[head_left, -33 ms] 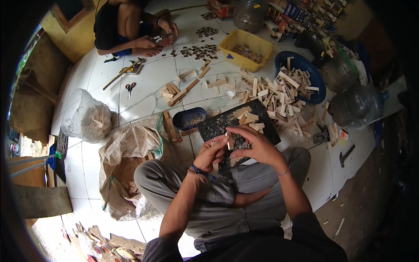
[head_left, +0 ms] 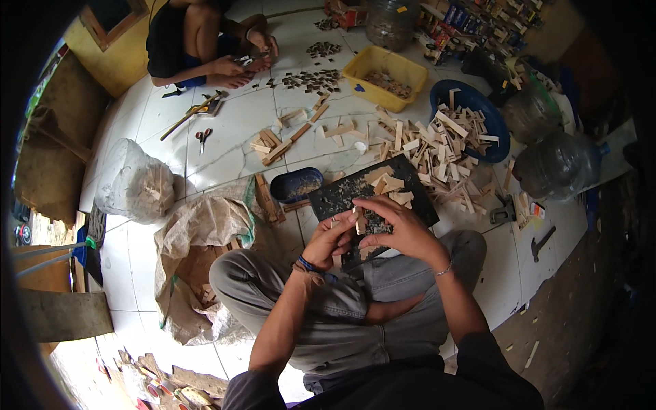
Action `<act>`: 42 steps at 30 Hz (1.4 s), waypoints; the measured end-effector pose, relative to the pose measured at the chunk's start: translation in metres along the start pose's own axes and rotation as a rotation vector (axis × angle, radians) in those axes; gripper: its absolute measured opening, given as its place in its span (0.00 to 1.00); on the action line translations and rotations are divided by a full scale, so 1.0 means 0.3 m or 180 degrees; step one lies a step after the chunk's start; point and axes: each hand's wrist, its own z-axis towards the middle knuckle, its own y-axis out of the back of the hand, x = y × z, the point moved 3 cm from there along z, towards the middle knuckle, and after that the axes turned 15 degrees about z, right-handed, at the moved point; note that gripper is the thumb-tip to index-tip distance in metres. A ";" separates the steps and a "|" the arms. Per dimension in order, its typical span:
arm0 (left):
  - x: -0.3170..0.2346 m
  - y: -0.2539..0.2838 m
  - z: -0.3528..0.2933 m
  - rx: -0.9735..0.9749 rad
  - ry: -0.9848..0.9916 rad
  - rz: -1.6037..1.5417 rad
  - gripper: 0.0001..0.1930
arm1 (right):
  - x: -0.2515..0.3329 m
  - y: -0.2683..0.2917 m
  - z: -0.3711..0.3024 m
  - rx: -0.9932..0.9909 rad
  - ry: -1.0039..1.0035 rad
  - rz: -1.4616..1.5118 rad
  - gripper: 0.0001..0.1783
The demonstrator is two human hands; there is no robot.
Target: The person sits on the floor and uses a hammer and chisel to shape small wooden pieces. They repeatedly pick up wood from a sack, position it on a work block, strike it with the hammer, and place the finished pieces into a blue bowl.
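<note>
Pinching a small wood piece over the black tray on the lap, left hand and right hand seem mid-assembly, needing fine fingertip alignment next.

Packages on the tiled floor

Clear plastic bag, tied, at left; tan woven sack beside it; coloured small boxes stacked top right.

head cam | looks steeply down, close over lap and hands | fisheye rim takes in surrounding floor
</note>
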 end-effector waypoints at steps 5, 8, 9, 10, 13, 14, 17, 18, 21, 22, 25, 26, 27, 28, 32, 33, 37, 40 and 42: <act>0.007 -0.001 0.003 0.0124 0.0067 0.0053 0.11 | -0.016 -0.009 -0.006 -0.0009 -0.0170 -0.0237 0.37; 0.016 0.002 0.004 0.0090 0.0093 0.0107 0.12 | -0.031 -0.013 -0.012 -0.0061 -0.0107 -0.0322 0.36; 0.016 0.001 0.004 0.0119 0.0023 0.0107 0.12 | -0.034 -0.015 -0.014 -0.0095 -0.0084 -0.0350 0.36; 0.019 0.001 0.005 0.0090 0.0031 0.0115 0.12 | -0.038 -0.017 -0.016 -0.0114 -0.0111 -0.0399 0.36; 0.022 0.003 0.006 0.0093 0.0024 0.0139 0.11 | -0.043 -0.019 -0.023 -0.0155 -0.0124 -0.0393 0.35; 0.025 0.004 0.006 0.0077 0.0051 0.0148 0.11 | -0.044 -0.020 -0.025 -0.0167 -0.0122 -0.0381 0.35; 0.032 0.005 0.009 0.0061 0.0078 0.0196 0.12 | -0.049 -0.021 -0.030 -0.0204 -0.0100 -0.0363 0.35; 0.032 0.005 0.010 0.0084 0.0015 0.0205 0.12 | -0.052 -0.023 -0.032 -0.0217 -0.0093 -0.0355 0.35; 0.037 0.006 0.011 0.0033 0.0015 0.0317 0.13 | -0.063 -0.028 -0.037 -0.0289 0.0050 -0.0337 0.35; 0.038 0.004 0.012 0.0001 -0.0001 0.0384 0.14 | -0.067 -0.029 -0.040 -0.0322 0.0099 -0.0309 0.35; 0.039 -0.004 0.019 -0.0020 -0.0077 0.0556 0.16 | -0.083 -0.040 -0.059 -0.0390 0.0025 -0.0559 0.34; 0.040 -0.004 0.020 -0.0069 -0.0030 0.0634 0.16 | -0.087 -0.041 -0.066 -0.0425 0.0014 -0.0584 0.34; 0.038 -0.006 0.021 -0.0069 -0.0062 0.0670 0.16 | -0.092 -0.043 -0.073 -0.0446 -0.0015 -0.0591 0.33; 0.039 -0.007 0.022 -0.0116 -0.0017 0.0731 0.16 | -0.095 -0.044 -0.078 -0.0467 -0.0022 -0.0599 0.33; 0.035 -0.012 0.017 -0.0106 -0.0070 0.1150 0.21 | -0.109 -0.045 -0.096 -0.0596 -0.0116 -0.0492 0.32; 0.036 -0.023 0.019 -0.0107 -0.0228 0.1205 0.21 | -0.112 -0.042 -0.101 -0.0611 -0.0119 -0.0456 0.32; 0.044 -0.045 0.027 -0.0186 -0.0474 0.1322 0.22 | -0.146 0.011 -0.105 -0.0879 -0.0362 -0.0519 0.32; 0.049 -0.043 0.030 -0.0173 -0.0462 0.1342 0.22 | -0.181 0.090 -0.084 -0.1239 -0.0394 -0.0876 0.32; 0.050 -0.042 0.034 -0.0097 -0.0505 0.1435 0.23 | -0.204 0.137 -0.061 -0.1427 -0.0353 -0.0890 0.33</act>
